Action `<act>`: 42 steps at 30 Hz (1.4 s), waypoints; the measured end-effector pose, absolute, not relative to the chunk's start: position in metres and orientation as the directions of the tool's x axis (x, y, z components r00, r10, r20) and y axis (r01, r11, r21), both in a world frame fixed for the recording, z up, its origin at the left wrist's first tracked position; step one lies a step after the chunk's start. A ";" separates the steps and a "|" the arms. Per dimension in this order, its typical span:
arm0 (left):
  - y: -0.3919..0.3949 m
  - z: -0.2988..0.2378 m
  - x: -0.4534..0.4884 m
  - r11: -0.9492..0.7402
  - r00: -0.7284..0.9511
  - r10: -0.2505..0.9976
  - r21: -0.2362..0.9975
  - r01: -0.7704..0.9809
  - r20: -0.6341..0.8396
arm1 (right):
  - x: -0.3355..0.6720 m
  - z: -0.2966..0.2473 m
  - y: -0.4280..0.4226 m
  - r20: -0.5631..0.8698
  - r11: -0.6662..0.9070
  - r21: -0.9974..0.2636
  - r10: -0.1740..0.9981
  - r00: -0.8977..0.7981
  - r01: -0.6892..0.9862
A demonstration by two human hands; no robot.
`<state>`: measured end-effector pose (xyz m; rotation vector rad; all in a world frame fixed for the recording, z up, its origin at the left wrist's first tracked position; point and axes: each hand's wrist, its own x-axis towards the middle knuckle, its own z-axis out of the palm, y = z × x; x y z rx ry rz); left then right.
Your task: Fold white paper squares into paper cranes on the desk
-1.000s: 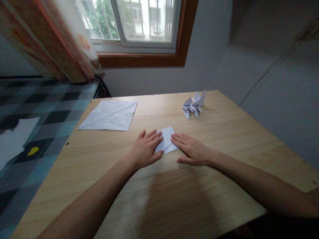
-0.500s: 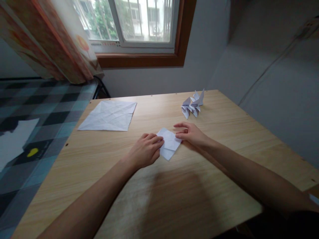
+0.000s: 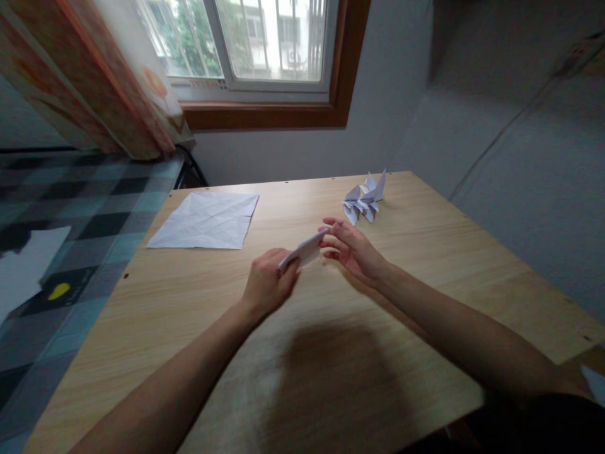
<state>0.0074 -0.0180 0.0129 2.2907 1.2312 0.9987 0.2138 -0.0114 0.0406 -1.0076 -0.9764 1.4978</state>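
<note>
A folded white paper (image 3: 308, 248) is tilted up off the tabletop, seen nearly edge-on. My left hand (image 3: 270, 284) grips its near end, thumb on the side facing me. At the paper's far end is my right hand (image 3: 352, 251), its fingers apart and slightly curled. Its fingertips come right up to the paper's edge; whether they touch it I cannot tell. Beyond my right hand stand several folded paper pieces (image 3: 363, 200) with pointed tips, grouped together.
A creased white sheet (image 3: 203, 221) lies flat at the back left of the wooden table (image 3: 198, 366). Left of the table is a checked cloth (image 3: 94, 208) with white paper (image 3: 35, 265) on it. A window (image 3: 269, 44) and a curtain (image 3: 94, 75) are behind.
The folded paper has been lifted off the table and turned up on edge in my left hand. My right hand has moved slightly up and left, its fingers spreading.
</note>
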 end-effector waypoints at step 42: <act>-0.007 0.010 -0.005 -0.754 0.717 0.657 0.213 0.622 0.233 | 0.259 -0.003 -0.019 0.312 0.702 -0.146 0.701 -0.641 0.697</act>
